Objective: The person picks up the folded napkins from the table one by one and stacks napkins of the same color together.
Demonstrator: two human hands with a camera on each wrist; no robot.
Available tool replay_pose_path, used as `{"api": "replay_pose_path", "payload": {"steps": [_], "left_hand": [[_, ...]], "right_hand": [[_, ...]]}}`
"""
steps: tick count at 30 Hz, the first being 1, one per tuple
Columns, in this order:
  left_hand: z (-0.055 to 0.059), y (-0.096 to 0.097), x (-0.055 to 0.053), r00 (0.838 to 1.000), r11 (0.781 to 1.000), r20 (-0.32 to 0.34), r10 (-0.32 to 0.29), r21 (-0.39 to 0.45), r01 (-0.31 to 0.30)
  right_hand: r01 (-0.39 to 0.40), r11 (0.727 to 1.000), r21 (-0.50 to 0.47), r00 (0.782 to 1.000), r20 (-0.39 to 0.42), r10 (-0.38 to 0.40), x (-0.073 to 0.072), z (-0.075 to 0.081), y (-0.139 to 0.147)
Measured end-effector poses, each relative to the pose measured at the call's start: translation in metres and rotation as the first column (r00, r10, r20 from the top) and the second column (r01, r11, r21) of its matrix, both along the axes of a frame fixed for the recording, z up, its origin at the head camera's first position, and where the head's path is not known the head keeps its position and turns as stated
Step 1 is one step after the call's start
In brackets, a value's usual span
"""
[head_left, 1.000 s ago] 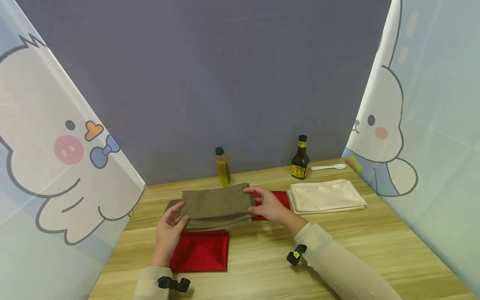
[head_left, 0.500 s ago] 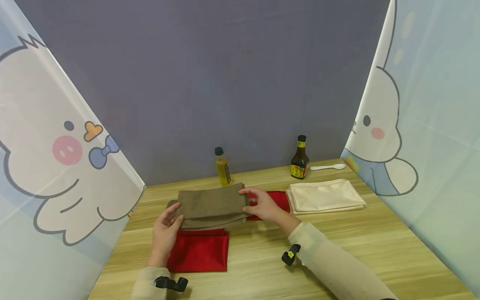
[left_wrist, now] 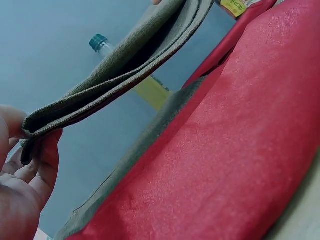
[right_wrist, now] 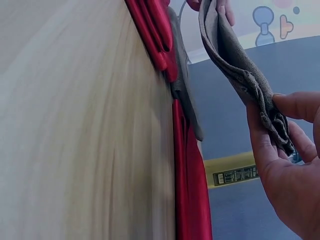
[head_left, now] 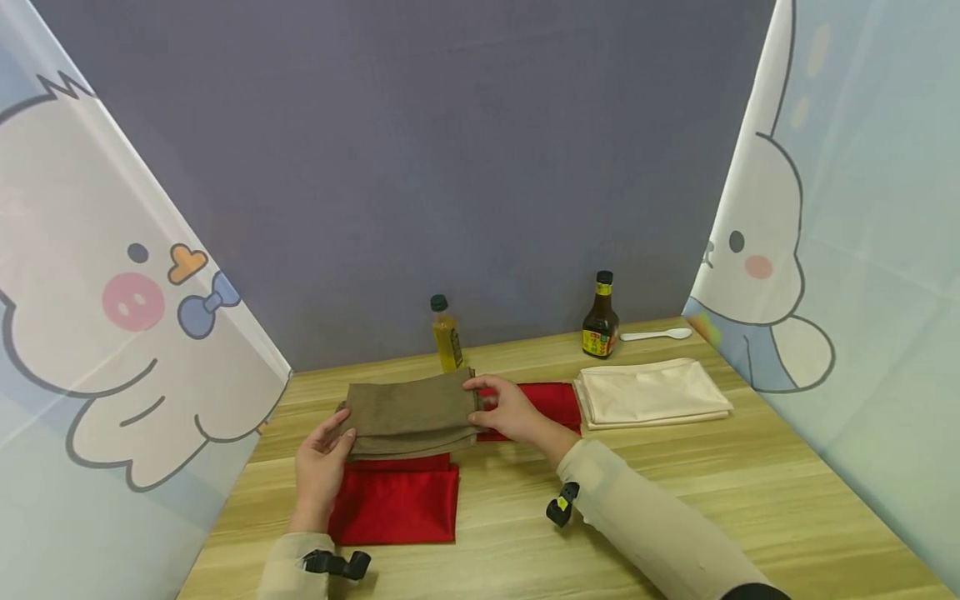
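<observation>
A folded grey-brown cloth point(head_left: 408, 407) is held raised and level above the table. My left hand point(head_left: 318, 467) pinches its left end between thumb and fingers, and my right hand point(head_left: 513, 412) pinches the right end. Its stacked layers show edge-on in the left wrist view. Beneath it, a second grey-brown cloth point(right_wrist: 182, 75) lies on the table, mostly hidden in the head view. In front of that one is a folded red cloth point(head_left: 397, 507), partly overlapped by the held cloth in the head view. Another red cloth point(head_left: 553, 402) lies behind my right hand.
A folded cream cloth point(head_left: 652, 392) lies at the right. Along the back stand a small bottle of yellow liquid point(head_left: 447, 343) with a green cap and a dark sauce bottle point(head_left: 601, 327). A white spoon point(head_left: 656, 334) rests beside the latter. Cartoon-printed panels point(head_left: 840, 250) flank the table.
Both hands have shifted steadily left, carrying the grey-brown cloth with them. More of the red cloth behind my right hand shows now. The bottles, spoon and cream cloth stay put.
</observation>
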State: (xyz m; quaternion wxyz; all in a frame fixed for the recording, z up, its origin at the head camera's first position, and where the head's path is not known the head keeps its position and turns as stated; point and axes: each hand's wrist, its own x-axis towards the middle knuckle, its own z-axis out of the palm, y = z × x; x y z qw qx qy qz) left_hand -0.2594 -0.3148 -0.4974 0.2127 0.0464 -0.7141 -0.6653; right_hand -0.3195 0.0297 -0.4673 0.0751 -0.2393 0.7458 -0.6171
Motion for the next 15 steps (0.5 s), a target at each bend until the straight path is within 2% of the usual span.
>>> {"api": "replay_pose_path", "payload": {"steps": [9,15], "left_hand": [[-0.001,-0.003,0.0,1.0,0.999,-0.008,-0.005,0.05,0.006],[-0.002,-0.009,-0.001,0.998,0.994,-0.012,-0.058,0.093,0.059]], "right_hand": [[0.004,1.0,0.015,1.0,0.009,-0.004,-0.006,-0.005,-0.011],[-0.03,0.999,0.011,0.999,0.039,0.03,-0.008,-0.005,-0.018]]}}
